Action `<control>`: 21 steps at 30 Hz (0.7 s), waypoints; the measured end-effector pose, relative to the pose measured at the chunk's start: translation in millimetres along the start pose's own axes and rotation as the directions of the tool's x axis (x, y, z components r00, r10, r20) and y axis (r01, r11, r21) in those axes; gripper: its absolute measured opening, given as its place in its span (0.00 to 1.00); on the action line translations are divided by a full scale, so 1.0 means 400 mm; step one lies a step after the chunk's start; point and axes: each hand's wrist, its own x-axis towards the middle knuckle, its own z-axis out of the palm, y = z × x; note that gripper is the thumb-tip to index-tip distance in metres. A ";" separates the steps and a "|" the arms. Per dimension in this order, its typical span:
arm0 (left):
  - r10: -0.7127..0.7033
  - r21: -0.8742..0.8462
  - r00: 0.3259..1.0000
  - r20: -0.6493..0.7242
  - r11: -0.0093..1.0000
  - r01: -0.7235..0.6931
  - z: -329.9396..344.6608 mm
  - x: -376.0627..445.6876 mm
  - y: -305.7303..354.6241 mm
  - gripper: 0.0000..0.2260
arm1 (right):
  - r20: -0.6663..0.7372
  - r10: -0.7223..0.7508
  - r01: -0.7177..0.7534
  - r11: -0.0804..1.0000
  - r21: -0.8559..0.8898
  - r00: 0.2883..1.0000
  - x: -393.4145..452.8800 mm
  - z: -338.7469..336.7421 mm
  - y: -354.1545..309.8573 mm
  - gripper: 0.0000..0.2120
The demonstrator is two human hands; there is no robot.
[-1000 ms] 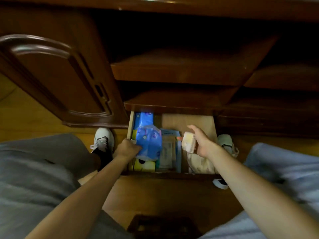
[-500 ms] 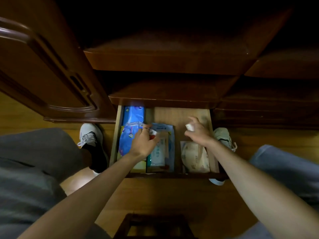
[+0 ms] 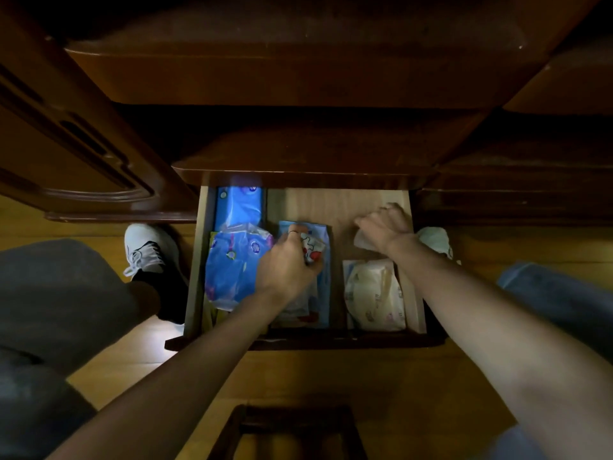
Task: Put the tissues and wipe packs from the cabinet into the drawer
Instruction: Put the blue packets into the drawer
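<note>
- At the foot of the dark wooden cabinet [image 3: 298, 78], the drawer [image 3: 335, 207] stands pulled out, its pale wooden floor bare at the rear centre and right.
- Left side of drawer: a blue tissue pack [image 3: 239, 207] lies at the back; a blue printed soft pack [image 3: 229, 267] lies nearer the front, overlapping it, with a yellow edge showing beneath.
- Centre of drawer: a light blue flat pack [image 3: 323, 293] lies lengthwise. The left hand [image 3: 285, 263] is over it, fingers curled round a small white-and-red printed pack [image 3: 311, 249].
- Right front of drawer: a cream wipe pack [image 3: 374, 295] lies flat against the right wall.
- Right rear of drawer: the right hand [image 3: 386, 227] grips a small white pack [image 3: 363, 240], held low over the drawer floor just behind the cream wipe pack; whether it touches the floor cannot be told.
- Surroundings: an open cabinet door [image 3: 83, 144] hangs at the left; a white shoe [image 3: 146, 250] stands on the wooden floor [image 3: 315, 376] beside the drawer.
</note>
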 end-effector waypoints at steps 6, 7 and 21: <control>-0.063 -0.228 0.998 0.026 0.971 0.067 0.034 0.053 0.009 0.24 | -0.156 0.116 -0.150 0.962 -0.230 0.981 -0.022 -0.004 0.017 0.14; -0.062 -0.233 0.997 0.044 0.970 0.070 0.040 0.059 0.011 0.25 | -0.147 0.116 -0.154 0.948 -0.280 0.982 -0.028 0.008 0.017 0.15; -0.021 -0.232 0.980 0.200 0.970 0.068 0.152 0.162 0.087 0.25 | -0.020 0.020 -0.023 0.988 -0.153 1.000 -0.038 0.038 0.011 0.10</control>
